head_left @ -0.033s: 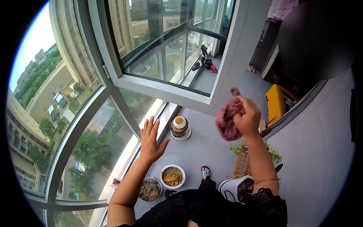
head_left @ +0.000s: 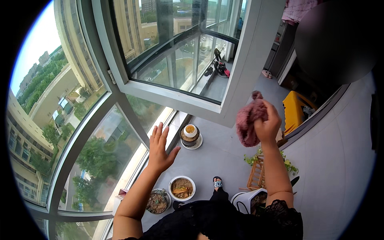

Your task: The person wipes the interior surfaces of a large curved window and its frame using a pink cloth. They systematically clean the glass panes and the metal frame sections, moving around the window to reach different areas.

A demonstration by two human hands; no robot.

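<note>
A crumpled dusky-pink fluffy cloth (head_left: 249,124) hangs from my right hand (head_left: 268,123), its fingers closed round the upper part. Just in front of that hand is the lower right corner of the open window sash (head_left: 172,91), a white-framed glass pane; the cloth appears apart from it. My left hand (head_left: 162,150) is raised with fingers stretched out and holds nothing. It is nearest to the window sill (head_left: 173,126), though I cannot tell whether it touches anything.
On the grey floor stand a dark pot (head_left: 190,138) with a small white cup on top, a white pot of soil (head_left: 182,188) and a pot of pebbly soil (head_left: 157,202). At my right are a wooden rack (head_left: 256,174), a white planter (head_left: 246,200) and a yellow cover (head_left: 293,112).
My right hand has shifted a little to the right with the pink cloth, away from the sash frame. My left hand has stayed almost in place.
</note>
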